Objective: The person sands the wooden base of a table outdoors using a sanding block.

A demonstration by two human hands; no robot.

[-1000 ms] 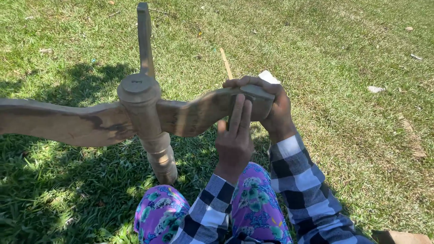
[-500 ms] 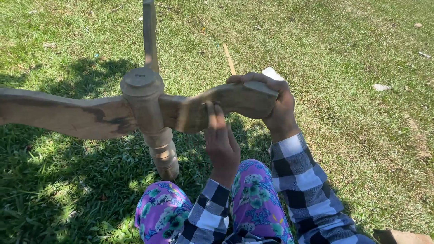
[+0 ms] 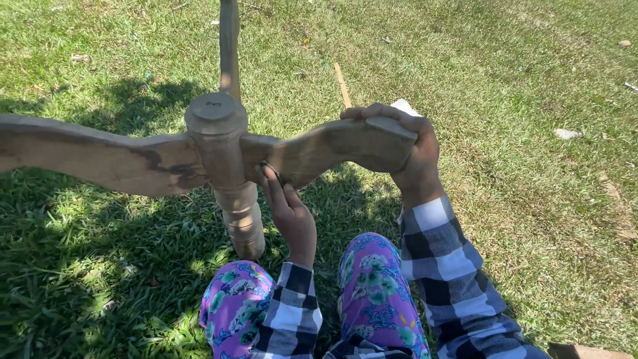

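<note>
Gripping the stiff, heavy-looking wooden crossbar [image 3: 319, 149] at its end, the right hand [image 3: 412, 149] closed around it; beside the post [image 3: 222, 159], left hand [image 3: 289, 209] fingertips pressed its underside.

1. The right hand [image 3: 409, 149] was curled over the end of the wooden crossbar [image 3: 339, 146], fingers wrapped over its top, wrist bent below it.
2. The left hand [image 3: 289, 209] reached up beneath the crossbar, near its middle joint, fingertips [image 3: 269, 176] touching the underside.
3. Both forearms wore black-and-white checked sleeves and rose from the lap toward the crossbar.
</note>
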